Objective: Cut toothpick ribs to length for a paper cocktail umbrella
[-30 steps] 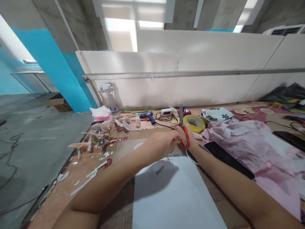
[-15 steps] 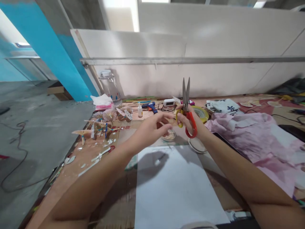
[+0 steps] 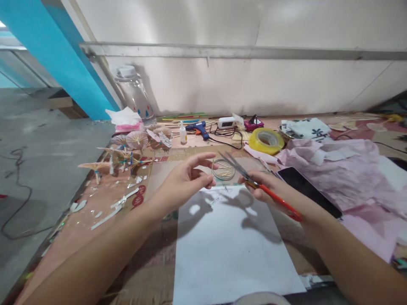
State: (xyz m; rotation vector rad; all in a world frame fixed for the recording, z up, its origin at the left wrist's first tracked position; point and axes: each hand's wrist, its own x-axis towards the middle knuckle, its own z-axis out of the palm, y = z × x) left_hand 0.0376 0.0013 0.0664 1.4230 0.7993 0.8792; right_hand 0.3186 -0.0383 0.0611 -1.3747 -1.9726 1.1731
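My right hand (image 3: 262,186) grips a pair of scissors (image 3: 276,199), whose red handle points toward me and whose slightly parted blades point up and left. My left hand (image 3: 193,173) is held up with its fingers curved and a gap between thumb and forefinger; I see nothing between them. Behind both hands is a round dish (image 3: 234,171) holding several small wooden sticks (image 3: 224,170). Below them lies a white sheet of paper (image 3: 229,250), with shadows of the hands and scissors falling across it. Near its far edge is a small printed mark or strip (image 3: 215,202).
On the left stand several small paper umbrellas (image 3: 136,139) among paper scraps (image 3: 124,199). A glue bottle (image 3: 183,134), blue glue gun (image 3: 200,129) and yellow tape roll (image 3: 266,141) line the back. To the right are a phone (image 3: 308,191) and crumpled pink cloth (image 3: 343,173).
The scissors have swung from upright to lying tilted, and my right hand has lowered. My left hand stays raised with its fingers apart. The view has tipped downward.
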